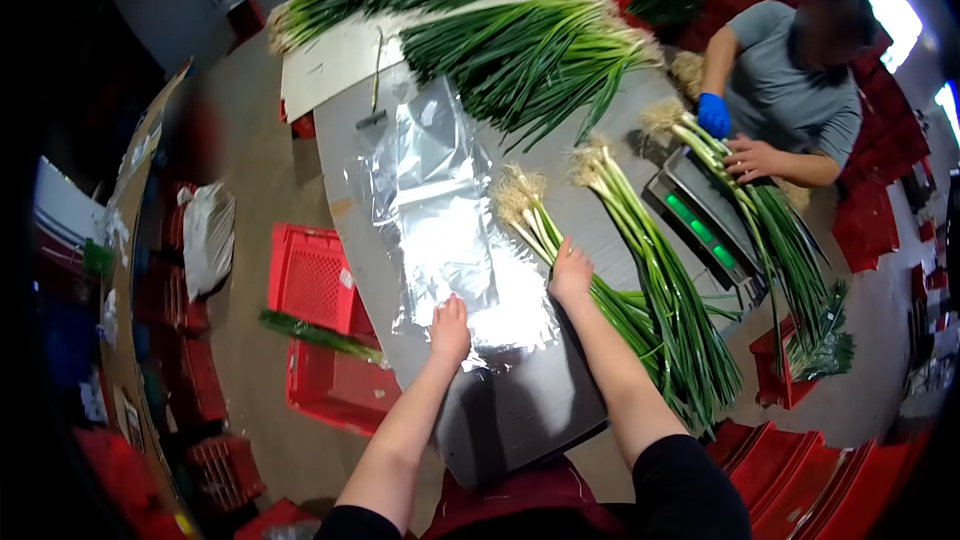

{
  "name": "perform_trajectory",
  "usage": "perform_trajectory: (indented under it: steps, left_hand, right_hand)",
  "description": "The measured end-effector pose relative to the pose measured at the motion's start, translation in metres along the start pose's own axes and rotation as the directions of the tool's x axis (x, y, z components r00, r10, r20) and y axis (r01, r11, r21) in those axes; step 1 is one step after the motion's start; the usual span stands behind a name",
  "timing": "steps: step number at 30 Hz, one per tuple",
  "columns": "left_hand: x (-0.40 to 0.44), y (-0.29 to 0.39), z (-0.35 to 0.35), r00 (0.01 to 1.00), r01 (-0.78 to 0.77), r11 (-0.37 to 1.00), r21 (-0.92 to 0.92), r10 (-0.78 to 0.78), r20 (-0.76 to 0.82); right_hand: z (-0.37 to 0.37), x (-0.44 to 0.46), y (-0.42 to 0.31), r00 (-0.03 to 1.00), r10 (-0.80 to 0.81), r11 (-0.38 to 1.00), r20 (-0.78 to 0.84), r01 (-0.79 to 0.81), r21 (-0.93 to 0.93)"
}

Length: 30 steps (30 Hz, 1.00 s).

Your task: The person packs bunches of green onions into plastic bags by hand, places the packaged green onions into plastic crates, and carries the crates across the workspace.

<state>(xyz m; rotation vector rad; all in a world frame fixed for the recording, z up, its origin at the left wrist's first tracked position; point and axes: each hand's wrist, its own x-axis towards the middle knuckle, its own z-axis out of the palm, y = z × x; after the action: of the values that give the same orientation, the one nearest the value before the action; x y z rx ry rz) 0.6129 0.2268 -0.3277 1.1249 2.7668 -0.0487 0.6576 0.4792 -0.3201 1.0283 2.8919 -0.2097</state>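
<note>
My left hand [450, 330] is at the near end of a stack of clear plastic bags [440, 210], its fingers closed on the film of the top bag. To the right, my right hand [572, 272] is closed around the stalks of a bunch of spring onions [535, 220], below its pale roots. The bunch's green leaves run toward me, partly under my right forearm. Beside it lies a second bunch of spring onions [640, 240], roots pointing away from me.
A digital scale [700, 225] with green displays stands at the right, where a co-worker [800, 90] in one blue glove handles another bunch. Large heaps of spring onions [540, 55] cover the far table. Red crates [315, 275] stand at the left. A metal-headed tool [373, 118] lies beyond the bags.
</note>
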Motion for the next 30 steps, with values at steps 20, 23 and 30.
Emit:
perform_trajectory:
  steps: [20,23,30]
  left_hand:
    - [-0.024,0.001,-0.025,0.908,-0.179,0.951,-0.25,0.062,-0.414]
    - [-0.027,-0.005,-0.037,0.893,-0.326,0.916,-0.234,0.217,-0.394]
    - [-0.035,-0.004,-0.041,0.845,-0.512,0.856,-0.077,0.486,-0.221]
  right_hand:
    - [-0.137,-0.107,0.066,0.885,-0.388,0.623,0.255,0.049,0.78]
    - [-0.176,-0.141,0.064,0.878,-0.362,0.581,0.312,-0.049,0.813]
    - [-0.277,-0.202,0.099,0.969,-0.021,0.431,-0.248,0.232,0.872]
